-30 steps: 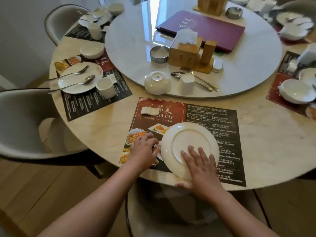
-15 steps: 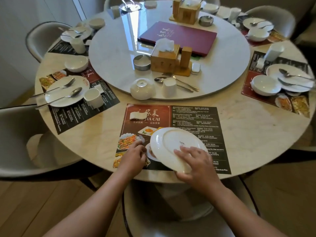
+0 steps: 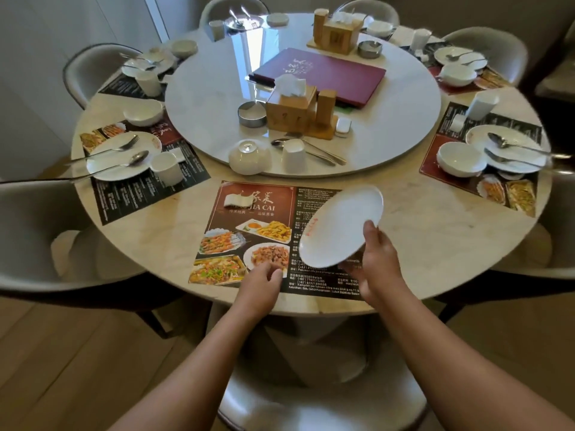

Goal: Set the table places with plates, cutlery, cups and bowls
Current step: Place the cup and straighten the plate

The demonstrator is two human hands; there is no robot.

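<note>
The right hand (image 3: 378, 262) grips a white plate (image 3: 342, 227) by its near rim, thumb on top, holding it tilted above the right half of the placemat (image 3: 249, 213) at 6 o'clock on the counter (image 3: 435, 237). The left hand (image 3: 264, 283) rests loosely curled and holding nothing on the mat's near edge, beside the plate. Toward 12 o'clock, on the turntable's (image 3: 389, 119) near rim, an upturned bowl (image 3: 249, 157), an upturned cup (image 3: 294, 155) and cutlery (image 3: 320, 150) lie together.
</note>
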